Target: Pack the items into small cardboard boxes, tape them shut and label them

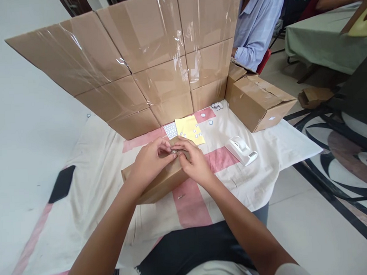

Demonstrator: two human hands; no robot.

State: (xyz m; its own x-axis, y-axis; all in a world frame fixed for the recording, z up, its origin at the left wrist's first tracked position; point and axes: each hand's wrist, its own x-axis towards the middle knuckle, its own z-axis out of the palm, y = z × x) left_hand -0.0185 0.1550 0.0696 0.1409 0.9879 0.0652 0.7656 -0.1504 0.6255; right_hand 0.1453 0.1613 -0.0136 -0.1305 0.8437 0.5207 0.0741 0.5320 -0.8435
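Note:
My left hand and my right hand meet over the top of a brown cardboard box. Their fingertips are pinched together around something small and dark that I cannot make out. Just beyond the box lies a yellow sheet of paper with several small white pieces scattered on it. A white sheet with a printed grid is partly under the yellow paper. On the near side of the box, a tiny thin object rests on the cloth.
A tall taped cardboard panel stands behind the work area. To the right are a white tape dispenser and a large carton. A flat black object lies at the left edge. Beyond the panel sits a person in a light blue shirt.

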